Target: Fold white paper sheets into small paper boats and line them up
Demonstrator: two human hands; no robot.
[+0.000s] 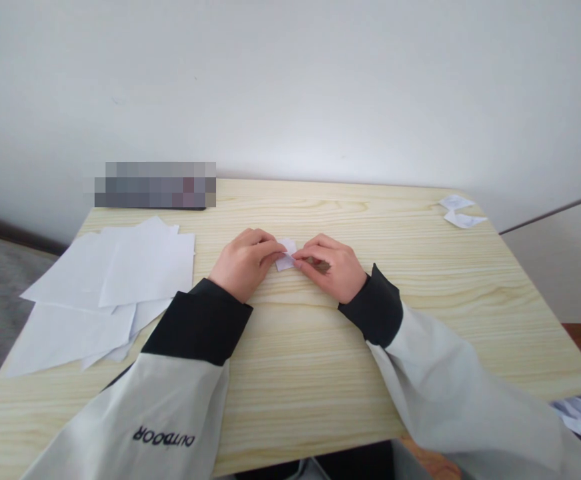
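A small folded piece of white paper (285, 263) lies on the wooden table between my hands. My left hand (248, 263) pinches its upper left side with thumb and forefinger. From the other side, my right hand (334, 266) pinches the paper's right edge, thumb and forefinger pressed together. A fold stands up slightly where the fingertips meet it. The fingers partly cover the paper, so its full shape is hidden.
Overlapping white sheets (147, 263) lie on the table's left. Two small folded papers (463, 219) rest at the far right corner. A blurred-out dark object (155, 187) stands at the back left, near the wall (320, 87). Wood-grain tabletop (310, 373) spreads before me.
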